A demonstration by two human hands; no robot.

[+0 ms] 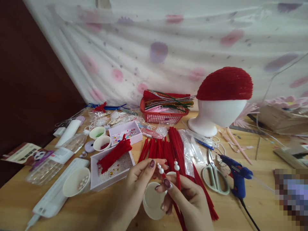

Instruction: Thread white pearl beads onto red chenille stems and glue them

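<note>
My left hand (137, 183) pinches the tip of a red pipe cleaner (162, 174) that carries small white pearl beads (159, 168). My right hand (186, 198) grips the stems of two red pipe cleaners; the second one (178, 181) stands upright with a larger pearl (176, 166) on top. Under both hands sits a white paper cup (152, 202). Behind the hands lies a pile of red pipe cleaners (168, 146) on the wooden table (255, 205).
A white box (101, 179) with beads and red pipe cleaners is at left, beside small cups (76, 182) and bottles. Scissors (215, 177) and a blue glue gun (237, 177) lie right. A red basket (161, 116) and a foam head with red cap (223, 96) stand behind.
</note>
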